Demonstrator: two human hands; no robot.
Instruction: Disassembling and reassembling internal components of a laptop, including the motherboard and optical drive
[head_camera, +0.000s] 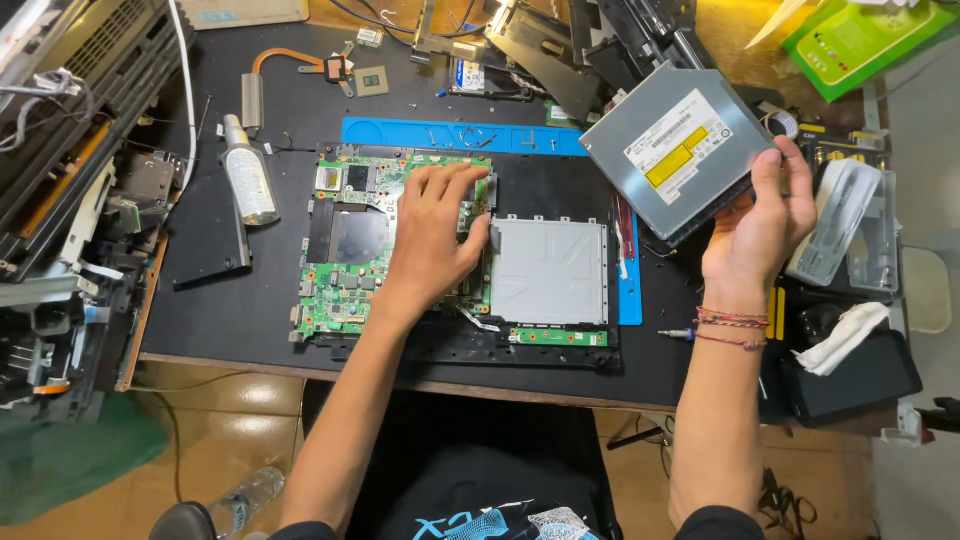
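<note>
Grey metal optical drive (678, 150) is sitting up in my right hand (762, 232), pinched by its near edge between thumb and fingers and tilted up off the bench, well clear of the board. Meanwhile my left hand (430, 235) is pressing flat, fingers spread and grasping nothing, on the green motherboard (345, 265) that's lying in the black laptop base (520, 350), just beside the silver drive caddy (550, 270). I'm thinking the trick here is keeping that left palm steady so the board isn't shifting, and keeping the drive level so it isn't knocking the blue screw tray (450, 133) behind it. Further out I'm seeing a small spray bottle (248, 178) off to the left, a copper heatpipe (275, 65) near the top, and a little screwdriver (675, 334) lying by my right wrist.
</note>
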